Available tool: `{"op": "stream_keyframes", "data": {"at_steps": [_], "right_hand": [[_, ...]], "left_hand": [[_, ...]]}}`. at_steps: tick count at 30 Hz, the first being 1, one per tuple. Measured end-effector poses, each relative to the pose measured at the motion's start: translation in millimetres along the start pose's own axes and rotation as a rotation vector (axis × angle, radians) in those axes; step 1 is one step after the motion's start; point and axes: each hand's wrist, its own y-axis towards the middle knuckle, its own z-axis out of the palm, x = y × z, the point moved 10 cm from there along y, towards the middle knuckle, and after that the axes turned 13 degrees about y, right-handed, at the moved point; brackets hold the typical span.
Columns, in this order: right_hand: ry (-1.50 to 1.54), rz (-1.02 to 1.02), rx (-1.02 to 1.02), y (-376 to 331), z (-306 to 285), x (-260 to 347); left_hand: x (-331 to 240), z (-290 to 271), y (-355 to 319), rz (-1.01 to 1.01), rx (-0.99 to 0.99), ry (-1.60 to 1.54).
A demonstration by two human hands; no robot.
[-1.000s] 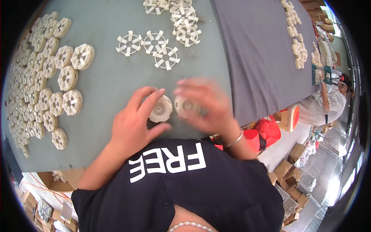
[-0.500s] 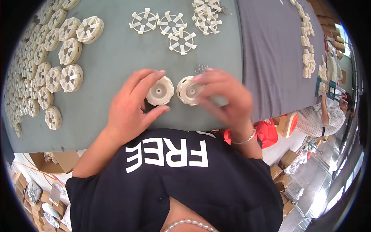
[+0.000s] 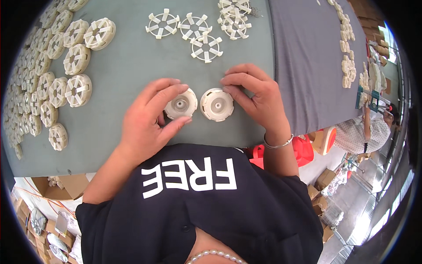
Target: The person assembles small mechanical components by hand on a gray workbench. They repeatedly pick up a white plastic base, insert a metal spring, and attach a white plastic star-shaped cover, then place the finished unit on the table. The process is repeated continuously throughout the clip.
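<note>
My left hand (image 3: 151, 114) curls around a round cream plastic cup-shaped part (image 3: 181, 104), fingers on its far side and thumb at its near edge. Right beside it lies a second, similar cup-shaped part (image 3: 217, 105), its hollow facing up with a small post in the centre. My right hand (image 3: 257, 94) is over that part's upper right, its fingertips closed together; whatever is between them is hidden. Several white spoked rings (image 3: 206, 47) rest farther up the table.
Many assembled cream discs (image 3: 78, 90) crowd the left of the green table (image 3: 127, 66). A loose spring (image 3: 255, 12) lies by the far rings. At the right, a grey cloth (image 3: 307, 66) carries rows of cream parts (image 3: 346, 46). Another person (image 3: 365, 132) works beyond it.
My right hand has moved up and away from the right cup, baring its hollow. The spring above that cup no longer shows; my fingers now cover its place. The left hand stays put.
</note>
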Motion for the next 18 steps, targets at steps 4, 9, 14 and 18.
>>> {"op": "stream_keyframes", "data": {"at_steps": [4,9,14,18], "right_hand": [[-0.022,0.014,-0.066,-20,-10,7],[-0.239,-0.287,0.014,-29,22,38],[-0.082,-0.167,-0.054,-10,-1,29],[-0.254,-0.301,-0.029,47,7,28]], "left_hand": [[0,-1,0,-0.009,0.024,0.028],[2,-1,0,-0.012,0.024,0.014],[-6,-6,0,-0.009,0.027,0.032],[-1,-3,2,-0.041,0.018,0.060]]}}
